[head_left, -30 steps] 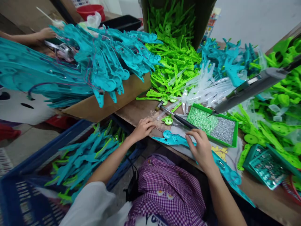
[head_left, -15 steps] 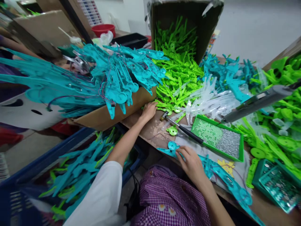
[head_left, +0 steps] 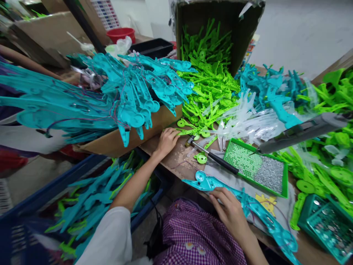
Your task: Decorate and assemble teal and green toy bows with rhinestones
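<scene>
My left hand [head_left: 167, 142] is at the near edge of the heap of lime green plastic parts [head_left: 211, 94]. Its fingers are closed at the end of a thin green plastic part [head_left: 185, 131]; the fingertips are partly hidden. A long blue plastic part [head_left: 261, 211], with a round disc at its far end and thin wire along it, lies along the table's front edge. My right hand [head_left: 227, 207] has its curled fingers and thumb at this part's near edge. A hammer [head_left: 220, 160] with a black handle lies between the hands, beside a loose green disc piece [head_left: 201, 158].
A green tray [head_left: 285, 180] holds small silver rivets. A grey power tool [head_left: 300, 132] hangs over it. Stacked blue parts [head_left: 132, 92] fill a cardboard box at left, above a blue crate [head_left: 91, 163]. Clear plastic strips [head_left: 248, 123] lie behind. A co-worker's arm [head_left: 27, 60] shows far left.
My left hand has drawn slightly back and left from the green heap, with the thin green part at its fingers. My right hand has slid slightly toward me and right along the blue part.
</scene>
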`<state>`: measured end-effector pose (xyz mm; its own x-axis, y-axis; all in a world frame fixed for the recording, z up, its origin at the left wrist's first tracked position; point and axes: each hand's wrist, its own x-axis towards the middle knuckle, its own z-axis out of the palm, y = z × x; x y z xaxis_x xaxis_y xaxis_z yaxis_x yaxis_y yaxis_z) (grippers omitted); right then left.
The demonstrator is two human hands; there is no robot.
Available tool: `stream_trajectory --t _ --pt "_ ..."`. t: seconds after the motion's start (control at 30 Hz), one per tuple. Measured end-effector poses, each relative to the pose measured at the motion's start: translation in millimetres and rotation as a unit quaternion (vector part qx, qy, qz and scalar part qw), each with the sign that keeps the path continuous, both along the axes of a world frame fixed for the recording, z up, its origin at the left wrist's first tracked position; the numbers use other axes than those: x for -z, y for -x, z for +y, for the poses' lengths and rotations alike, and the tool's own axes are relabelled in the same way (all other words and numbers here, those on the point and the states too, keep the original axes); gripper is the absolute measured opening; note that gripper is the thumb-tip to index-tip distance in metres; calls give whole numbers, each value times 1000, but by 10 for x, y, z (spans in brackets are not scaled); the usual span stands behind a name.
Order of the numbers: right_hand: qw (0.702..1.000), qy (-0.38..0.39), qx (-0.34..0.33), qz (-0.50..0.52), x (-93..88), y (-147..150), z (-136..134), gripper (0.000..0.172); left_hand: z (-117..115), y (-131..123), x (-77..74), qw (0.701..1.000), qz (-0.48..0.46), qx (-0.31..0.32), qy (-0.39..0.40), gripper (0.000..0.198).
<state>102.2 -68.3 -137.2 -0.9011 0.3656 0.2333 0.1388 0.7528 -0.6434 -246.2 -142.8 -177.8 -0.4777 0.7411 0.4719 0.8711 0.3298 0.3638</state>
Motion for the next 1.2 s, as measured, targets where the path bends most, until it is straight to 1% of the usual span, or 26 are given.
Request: stream_trajectory --t 0.1,0.13,0.17,0.2,0.27,0.3,0.33,0.37,0.4,0.43,0.5,0.53,0.57,0.63,0.7,0.73,0.77,0.8,0.9,0.93,0.97,1.03,1.1,1.17,1.2 --pt "1000 -11 -4 3 7 9 -11 15 -118 -154 -16 993 -103 -11 -55 23" --pt "1000 -16 -3 2 17 6 -21 16 -142 -201 -23 984 -157 -23 -80 26" --pt "1000 -17 -3 -2 31 1 -33 16 -152 -241 -37 969 -220 -39 -111 29" --pt "1000 -14 -5 -5 45 -6 -47 15 -148 -273 -64 945 -287 -56 -149 32" --pt "1000 -1 -14 -12 73 -20 -77 15 -89 -310 -172 878 -407 -83 -238 35" --pt "1000 6 -18 -14 82 -24 -92 14 -36 -321 -258 847 -442 -89 -280 36" --pt "1000 11 -22 -17 88 -23 -107 14 26 -332 -363 829 -453 -91 -314 36" --pt "999 14 -24 -18 88 -17 -123 14 94 -348 -479 831 -437 -85 -334 34" --pt "999 16 -25 -16 84 -7 -137 15 162 -372 -598 850 -399 -73 -337 32" --pt "999 17 -24 -14 78 5 -151 15 224 -406 -708 880 -343 -60 -323 28" --pt "999 21 -22 -9 67 29 -177 15 310 -501 -868 943 -201 -40 -261 17" --pt "1000 22 -19 -8 65 34 -188 15 329 -557 -906 966 -131 -27 -222 13" --pt "1000 20 -13 -8 69 33 -198 16 331 -614 -916 981 -69 -10 -183 14" --pt "1000 20 -4 -13 88 12 -213 16 284 -710 -873 992 16 29 -122 20" --pt "999 36 -4 -18 106 -22 -221 16 190 -766 -794 992 59 60 -89 25" --pt "999 48 -7 -18 106 -35 -222 15 132 -777 -755 992 68 61 -88 27" --pt "998 61 -9 -16 95 -41 -219 15 71 -778 -718 991 70 46 -100 28" --pt "997 72 -8 -13 72 -37 -211 15 8 -773 -683 990 63 18 -123 27" --pt "995 98 14 21 -89 35 -151 15 -187 -751 -556 972 -20 -97 -215 24" --pt "993 107 25 41 -169 78 -115 14 -252 -750 -500 962 -61 -120 -238 24" --pt "991 114 38 64 -259 127 -72 13 -313 -755 -438 952 -104 -131 -256 24" --pt "983 122 69 116 -447 242 34 13 -420 -784 -305 933 -180 -132 -283 26" --pt "974 122 109 157 -614 368 157 14 -497 -834 -191 913 -233 -128 -310 27" --pt "962 122 157 186 -721 480 275 17 -547 -898 -122 900 -263 -123 -325 28" --pt "957 123 176 193 -744 519 326 18 -567 -932 -105 898 -272 -119 -326 29"
